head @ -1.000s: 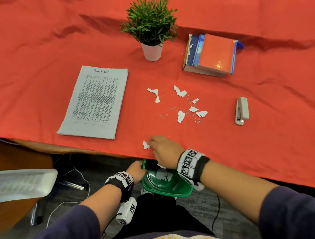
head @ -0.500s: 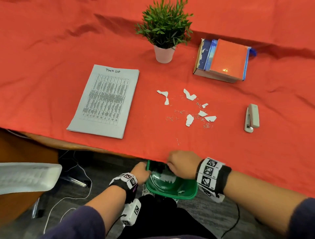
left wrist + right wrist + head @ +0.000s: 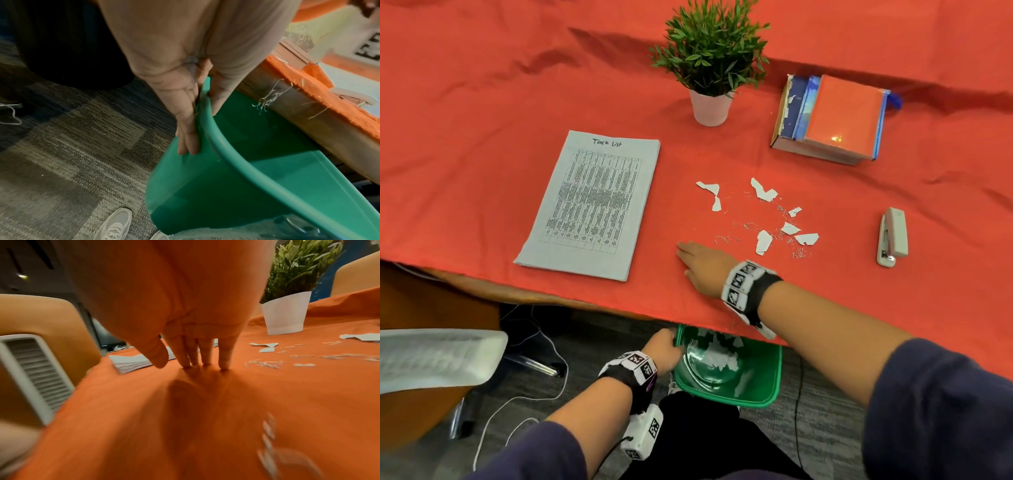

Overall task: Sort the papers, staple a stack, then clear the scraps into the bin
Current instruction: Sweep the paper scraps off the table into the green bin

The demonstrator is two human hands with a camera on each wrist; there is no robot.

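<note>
Torn white paper scraps (image 3: 763, 241) and loose staples lie in the middle of the red tablecloth (image 3: 482, 102). My right hand (image 3: 700, 262) rests flat on the cloth just left of them, fingers (image 3: 205, 353) straight with the tips touching the fabric and nothing held. Below the table's edge my left hand (image 3: 664, 349) grips the rim of a green bin (image 3: 756, 397) that holds several scraps; the thumb sits inside the bin (image 3: 236, 178), the fingers (image 3: 187, 129) outside. A paper stack (image 3: 595, 205) headed "Task List" lies left of my right hand. The stapler (image 3: 892, 236) sits at the right.
A potted plant (image 3: 710, 68) stands at the back centre, with stacked books (image 3: 832, 118) to its right. A white slatted chair part (image 3: 431, 356) and cables are at the lower left under the table. My legs and a white shoe (image 3: 115, 225) are by the bin.
My right hand has come up from the bin's rim onto the cloth and reached forward beside the scraps, opening flat. The left hand still holds the bin below the edge.
</note>
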